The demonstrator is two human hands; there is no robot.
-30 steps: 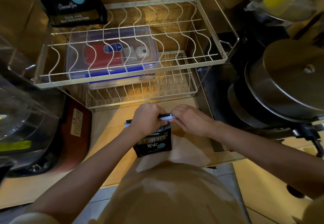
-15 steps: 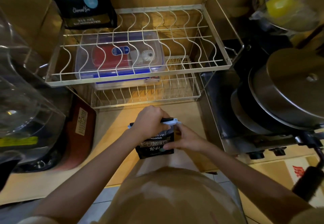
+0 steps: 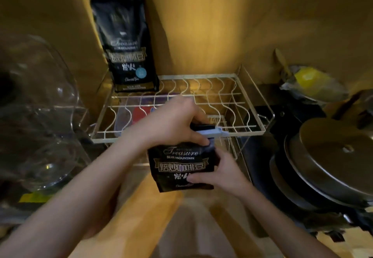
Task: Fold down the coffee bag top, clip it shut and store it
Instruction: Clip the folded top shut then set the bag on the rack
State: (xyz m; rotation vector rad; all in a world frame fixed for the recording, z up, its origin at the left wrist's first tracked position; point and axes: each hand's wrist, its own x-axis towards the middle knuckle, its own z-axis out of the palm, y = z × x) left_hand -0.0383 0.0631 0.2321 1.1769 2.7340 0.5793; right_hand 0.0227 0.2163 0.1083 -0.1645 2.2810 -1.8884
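A black coffee bag with gold lettering is held up in the air in front of the wire rack. Its top is folded down, and a pale blue clip runs across the fold. My left hand grips the bag's folded top over the clip. My right hand holds the bag's lower right side, thumb on its front. A second, taller black coffee bag stands upright at the back left corner of the rack's upper shelf.
A clear plastic box with a red item lies on the rack's lower shelf. Clear glassware stands at the left. A stack of pans with a steel lid is at the right. A wooden wall is behind.
Both hands have lifted the clipped bag off the counter toward the rack. My right hand moved from the clip's end down to the bag's lower side. The camera tilted upward.
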